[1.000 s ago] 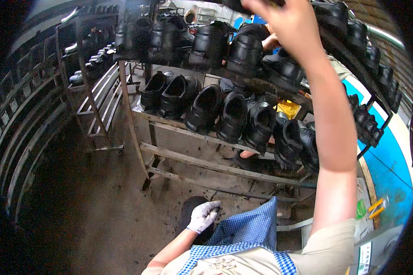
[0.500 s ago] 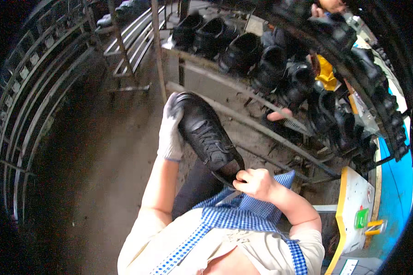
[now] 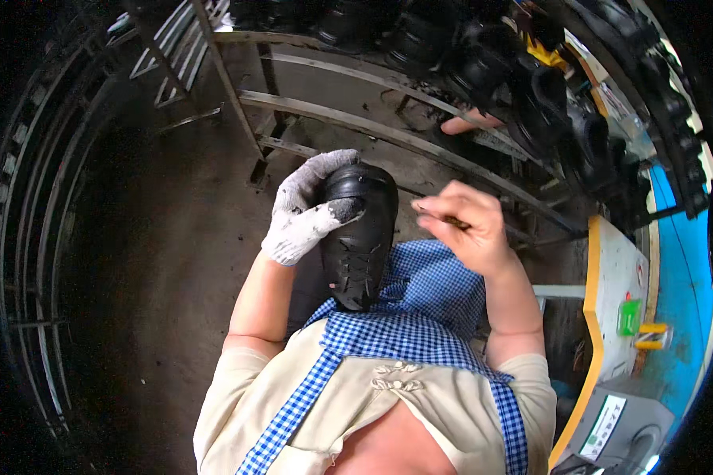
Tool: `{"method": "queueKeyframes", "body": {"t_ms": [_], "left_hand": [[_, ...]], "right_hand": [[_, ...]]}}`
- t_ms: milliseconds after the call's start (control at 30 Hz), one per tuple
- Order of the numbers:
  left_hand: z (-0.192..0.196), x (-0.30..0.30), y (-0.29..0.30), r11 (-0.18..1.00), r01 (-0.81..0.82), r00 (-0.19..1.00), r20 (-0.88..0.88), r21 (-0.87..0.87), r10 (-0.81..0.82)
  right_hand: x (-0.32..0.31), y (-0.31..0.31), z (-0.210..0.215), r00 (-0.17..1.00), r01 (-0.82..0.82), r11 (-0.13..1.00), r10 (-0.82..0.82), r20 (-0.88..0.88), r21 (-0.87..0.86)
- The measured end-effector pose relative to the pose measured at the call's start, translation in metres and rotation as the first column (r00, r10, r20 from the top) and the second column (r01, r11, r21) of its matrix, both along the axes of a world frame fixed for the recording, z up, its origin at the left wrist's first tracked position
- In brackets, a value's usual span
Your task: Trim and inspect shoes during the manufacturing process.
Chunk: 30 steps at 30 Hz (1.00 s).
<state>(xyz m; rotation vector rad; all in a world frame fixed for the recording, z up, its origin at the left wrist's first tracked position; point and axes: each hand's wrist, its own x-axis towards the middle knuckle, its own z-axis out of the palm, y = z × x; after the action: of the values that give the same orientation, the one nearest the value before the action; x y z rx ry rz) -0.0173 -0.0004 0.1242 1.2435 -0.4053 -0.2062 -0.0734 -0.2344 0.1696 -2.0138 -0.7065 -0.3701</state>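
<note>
The black shoe [image 3: 379,226] was held over the front of the lap, away from the rack, its toe pointing outward and its laced upper facing up. The left hand [image 3: 309,210], in a whitish knit glove with darkened fingertips, was clamped around its toe end. The right hand [image 3: 467,226], bare, stood just beside the shoe without touching it, fingers bent in toward the thumb — whether they pinched something small, I cannot tell.

As far as could be judged, the handling was only partway through: the laces were in place, the shoe was not on a shelf, and nothing showed whether its surface was finished. Below it spread a blue checked apron [image 3: 432,285].

Beyond stood a metal rack [image 3: 348,120] with more dark shoes [image 3: 483,59] in a row, their state too dim to read. A dull brown floor [image 3: 166,261] ran under everything. On the right were a white panel with a yellow edge [image 3: 619,261], a blue surface [image 3: 677,237] and a grey machine [image 3: 630,419].
</note>
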Motion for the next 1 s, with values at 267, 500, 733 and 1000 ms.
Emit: {"method": "queueKeyframes", "body": {"t_ms": [267,500,733,1000], "left_hand": [[-0.002,-0.012,-0.011,0.980,0.165,0.986,0.014,0.110,-0.168],[-0.023,-0.009,-0.019,0.971,-0.031,0.994,0.113,0.236,0.004],[-0.054,0.007,-0.016,0.994,-0.089,0.994,0.065,0.064,0.085],[-0.075,0.018,-0.025,0.996,-0.056,0.998,0.019,0.075,0.054]], "right_hand": [[0.016,0.005,0.021,0.976,-0.064,0.951,0.124,0.181,-0.301],[-0.012,-0.031,0.010,0.952,0.190,0.980,-0.169,0.254,-0.063],[-0.113,-0.157,-0.034,0.296,0.675,0.152,-0.952,-0.076,0.722],[-0.280,-0.317,-0.054,-0.369,0.297,-0.395,-0.887,-0.277,0.870]]}}
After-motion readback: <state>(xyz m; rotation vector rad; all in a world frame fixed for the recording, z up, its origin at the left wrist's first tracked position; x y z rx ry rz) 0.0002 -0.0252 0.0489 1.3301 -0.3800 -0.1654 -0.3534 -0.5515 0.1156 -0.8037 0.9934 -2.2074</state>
